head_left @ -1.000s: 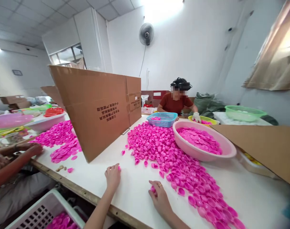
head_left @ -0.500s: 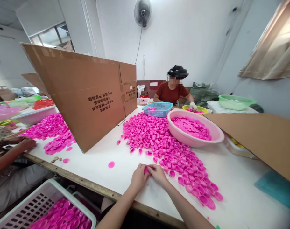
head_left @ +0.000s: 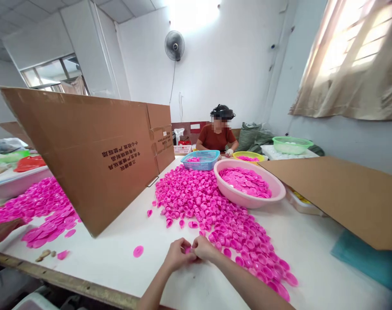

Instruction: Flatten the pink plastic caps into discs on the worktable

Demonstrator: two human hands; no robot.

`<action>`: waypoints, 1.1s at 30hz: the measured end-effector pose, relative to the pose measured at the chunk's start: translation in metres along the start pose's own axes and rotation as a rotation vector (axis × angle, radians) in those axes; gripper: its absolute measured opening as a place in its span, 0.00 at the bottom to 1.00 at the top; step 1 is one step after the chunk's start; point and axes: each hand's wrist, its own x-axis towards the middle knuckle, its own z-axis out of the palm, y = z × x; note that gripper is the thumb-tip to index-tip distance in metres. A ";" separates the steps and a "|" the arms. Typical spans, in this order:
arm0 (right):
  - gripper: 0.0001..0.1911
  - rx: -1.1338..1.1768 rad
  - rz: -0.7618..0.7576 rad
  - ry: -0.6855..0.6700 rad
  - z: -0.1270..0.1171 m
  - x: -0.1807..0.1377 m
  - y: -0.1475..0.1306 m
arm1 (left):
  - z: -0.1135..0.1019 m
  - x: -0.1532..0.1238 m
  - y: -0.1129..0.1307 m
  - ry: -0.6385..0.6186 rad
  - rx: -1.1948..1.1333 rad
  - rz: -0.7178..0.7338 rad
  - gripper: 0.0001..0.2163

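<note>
My left hand (head_left: 176,255) and my right hand (head_left: 202,248) meet over the white table (head_left: 125,241), fingers pinched together on one small pink cap (head_left: 188,249) between them. A long heap of pink caps (head_left: 215,215) spreads just beyond and to the right of my hands. One flat pink disc (head_left: 138,251) lies alone on the table to the left of my left hand. A pink basin (head_left: 247,189) filled with flat pink discs stands at the far end of the heap.
An upright cardboard sheet (head_left: 95,150) walls off the left side, with more pink pieces (head_left: 44,211) behind it. Another cardboard sheet (head_left: 341,193) lies at the right. A blue basket (head_left: 200,159), a yellow bowl (head_left: 249,156) and a person in a red shirt (head_left: 217,137) are across the table.
My hands came together from apart and now pinch a cap between them. A flat pink disc now lies on the table left of them. The view has swung to the right.
</note>
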 end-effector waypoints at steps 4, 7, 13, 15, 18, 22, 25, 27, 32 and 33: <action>0.06 0.078 0.045 -0.136 -0.004 0.002 0.000 | -0.011 0.016 -0.002 -0.160 -0.081 -0.067 0.23; 0.07 0.038 0.046 -0.160 -0.007 0.004 -0.003 | -0.017 0.024 0.002 -0.276 -0.186 -0.058 0.29; 0.04 -0.003 0.052 -0.267 -0.009 0.014 -0.002 | 0.000 0.029 0.023 0.280 0.022 -0.295 0.20; 0.04 -0.004 0.036 -0.305 -0.009 0.017 0.000 | 0.011 0.028 0.026 0.421 0.230 -0.358 0.16; 0.05 -0.030 0.041 -0.306 -0.010 0.018 0.001 | 0.022 0.026 0.027 0.476 0.373 -0.324 0.14; 0.06 -0.071 0.041 -0.367 -0.012 0.022 -0.001 | 0.023 0.028 0.026 0.483 0.417 -0.297 0.14; 0.07 -0.081 0.046 -0.445 -0.012 0.029 0.000 | 0.025 0.031 0.023 0.492 0.387 -0.291 0.14; 0.07 -0.060 0.043 -0.433 -0.009 0.032 0.004 | 0.028 0.032 0.020 0.512 0.353 -0.293 0.14; 0.07 0.007 0.024 -0.309 0.000 0.033 0.014 | 0.029 0.027 0.019 0.572 0.288 -0.289 0.13; 0.07 0.014 0.017 -0.291 0.000 0.032 0.015 | 0.027 0.026 0.021 0.577 0.286 -0.278 0.13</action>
